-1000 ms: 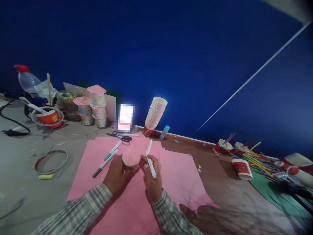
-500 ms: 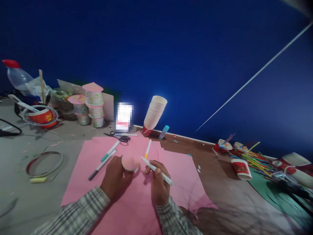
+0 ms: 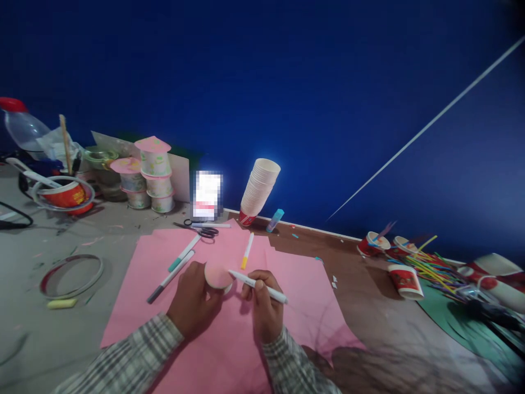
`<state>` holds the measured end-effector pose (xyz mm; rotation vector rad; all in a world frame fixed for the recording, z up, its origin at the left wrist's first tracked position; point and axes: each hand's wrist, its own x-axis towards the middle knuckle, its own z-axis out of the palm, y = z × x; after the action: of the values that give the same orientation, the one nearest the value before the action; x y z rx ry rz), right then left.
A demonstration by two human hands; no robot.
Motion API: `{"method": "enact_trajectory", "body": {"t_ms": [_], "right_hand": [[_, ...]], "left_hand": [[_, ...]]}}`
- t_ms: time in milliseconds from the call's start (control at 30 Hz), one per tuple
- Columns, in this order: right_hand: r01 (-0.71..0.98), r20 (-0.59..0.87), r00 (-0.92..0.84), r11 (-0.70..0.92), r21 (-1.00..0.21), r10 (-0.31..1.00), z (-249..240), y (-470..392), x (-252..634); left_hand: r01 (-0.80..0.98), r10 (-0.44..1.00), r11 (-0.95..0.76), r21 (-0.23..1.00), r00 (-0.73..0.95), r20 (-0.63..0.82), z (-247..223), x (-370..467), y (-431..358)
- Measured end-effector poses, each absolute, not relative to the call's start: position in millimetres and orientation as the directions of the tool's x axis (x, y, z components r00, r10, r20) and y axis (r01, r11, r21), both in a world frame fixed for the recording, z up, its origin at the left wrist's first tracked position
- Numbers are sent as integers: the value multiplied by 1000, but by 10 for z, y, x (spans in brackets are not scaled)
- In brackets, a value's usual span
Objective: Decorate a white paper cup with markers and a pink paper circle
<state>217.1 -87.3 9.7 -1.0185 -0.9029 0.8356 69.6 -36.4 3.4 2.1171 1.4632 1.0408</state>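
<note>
Over the pink paper sheets (image 3: 295,279), my left hand (image 3: 194,301) is closed around a small cup (image 3: 217,275) whose round pink face points up. My right hand (image 3: 264,301) pinches a white marker (image 3: 256,284), its tip at the right edge of the pink face; whether it touches cannot be told. Left of the cup lie a grey-ended marker (image 3: 170,278) and a green-ended marker (image 3: 184,254). A yellow-ended marker (image 3: 247,251) lies behind my right hand. Black-handled scissors (image 3: 207,232) rest at the back of the paper.
Stacked decorated cups (image 3: 159,186) stand back left, near a tape ring (image 3: 71,276). A tall stack of paper cups (image 3: 259,189) leans beside a glue stick (image 3: 275,220). At the right are a tipped red cup (image 3: 405,282) and colourful sticks (image 3: 441,271).
The marker in my right hand has moved left, so its tip is now at the pink face. The cup has turned slightly in my left hand, showing a rounder face.
</note>
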Motion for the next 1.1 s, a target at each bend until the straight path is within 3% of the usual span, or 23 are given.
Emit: {"method": "enact_trajectory", "body": {"t_ms": [533, 1100], "right_hand": [[-35, 241, 398, 277, -960, 885, 89, -890, 2169], [-71, 230, 414, 283, -957, 881, 69, -897, 2170]], "left_hand": [[642, 918, -381, 665, 175, 356, 33, 696, -361], [647, 914, -390, 655, 183, 363, 21, 696, -365]]}}
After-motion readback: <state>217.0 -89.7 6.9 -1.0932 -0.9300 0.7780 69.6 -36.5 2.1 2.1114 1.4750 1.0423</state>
